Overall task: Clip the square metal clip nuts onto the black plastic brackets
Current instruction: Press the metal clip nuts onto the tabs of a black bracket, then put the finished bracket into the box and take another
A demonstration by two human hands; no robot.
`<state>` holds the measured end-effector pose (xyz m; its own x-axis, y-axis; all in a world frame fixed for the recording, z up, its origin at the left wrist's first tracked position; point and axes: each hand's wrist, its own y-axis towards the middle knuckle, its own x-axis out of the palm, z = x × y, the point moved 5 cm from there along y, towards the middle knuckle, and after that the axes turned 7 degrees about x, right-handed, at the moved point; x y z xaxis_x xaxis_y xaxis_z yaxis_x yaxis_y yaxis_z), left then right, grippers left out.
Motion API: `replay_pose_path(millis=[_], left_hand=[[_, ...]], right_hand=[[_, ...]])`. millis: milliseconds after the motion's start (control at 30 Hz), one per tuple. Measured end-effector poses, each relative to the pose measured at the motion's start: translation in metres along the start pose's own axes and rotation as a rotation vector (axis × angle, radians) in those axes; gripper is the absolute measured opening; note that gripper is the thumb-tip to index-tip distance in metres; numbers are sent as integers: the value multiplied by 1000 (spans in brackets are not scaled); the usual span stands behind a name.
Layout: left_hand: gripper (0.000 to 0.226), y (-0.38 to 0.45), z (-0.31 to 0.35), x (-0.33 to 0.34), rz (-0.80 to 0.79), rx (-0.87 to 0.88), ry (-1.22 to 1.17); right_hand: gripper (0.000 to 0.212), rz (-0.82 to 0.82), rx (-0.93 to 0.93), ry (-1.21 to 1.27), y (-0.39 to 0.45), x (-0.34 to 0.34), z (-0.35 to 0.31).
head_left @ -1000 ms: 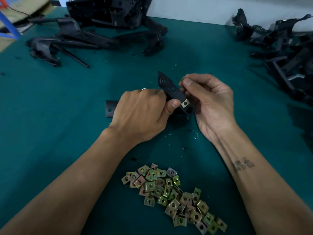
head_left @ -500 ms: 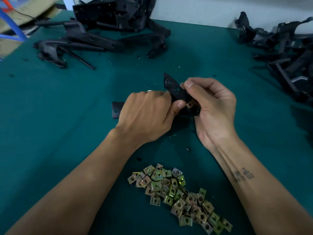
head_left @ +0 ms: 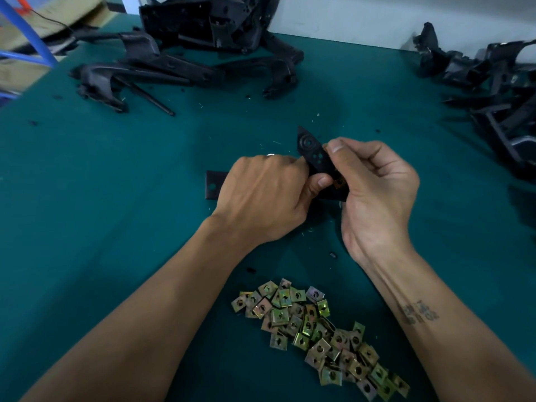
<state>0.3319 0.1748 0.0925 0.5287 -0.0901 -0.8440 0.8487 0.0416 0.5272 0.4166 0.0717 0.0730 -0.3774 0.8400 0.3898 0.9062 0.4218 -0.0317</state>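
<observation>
Head view, the only one. Your left hand (head_left: pixel 262 198) is curled round the black bracket (head_left: pixel 314 159) and holds it just above the green table (head_left: pixel 87 227). The left thumb presses the bracket's near face. Your right hand (head_left: pixel 377 192) comes in from the right, its thumb and forefinger pinching a metal clip nut (head_left: pixel 338 181) against the bracket's lower right edge. Only a sliver of that nut shows between the fingers, so you cannot tell how far it is seated.

The relation that matters: the bracket's upper arm runs on a diagonal, from its pointed tip up and away from you down to the right. The nut sits at the lower end of that diagonal, right at your right fingertips. A second end of the bracket (head_left: pixel 213 185) sticks out flat to the left, past the left hand. The right hand is the nearer one to the nut; my guess is the push goes along the edge, toward the left hand.

Counts:
- one bracket in hand
- one nut in hand
- one pile of loose nuts (head_left: pixel 319 332) near you between the forearms, several dozen, too overlapped to count
- two heaps of black parts, far left (head_left: pixel 188 53) and far right (head_left: pixel 493 82), pieces not countable
</observation>
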Motion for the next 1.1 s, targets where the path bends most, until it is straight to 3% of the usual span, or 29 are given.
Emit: replay_pose_path(millis=[433,533,1100], left_hand=[[43,0,-1,1,-1,-6,-37],[45,-1,-1,2,0,-11,-20],[47,-1,-3,4,0,-51,-39]], right_hand=[[20,-11,31,19,-1,3,2],[26,-25,-7,-17,-2,4,-3],[18,-60,-130,-128,1,4,-13]])
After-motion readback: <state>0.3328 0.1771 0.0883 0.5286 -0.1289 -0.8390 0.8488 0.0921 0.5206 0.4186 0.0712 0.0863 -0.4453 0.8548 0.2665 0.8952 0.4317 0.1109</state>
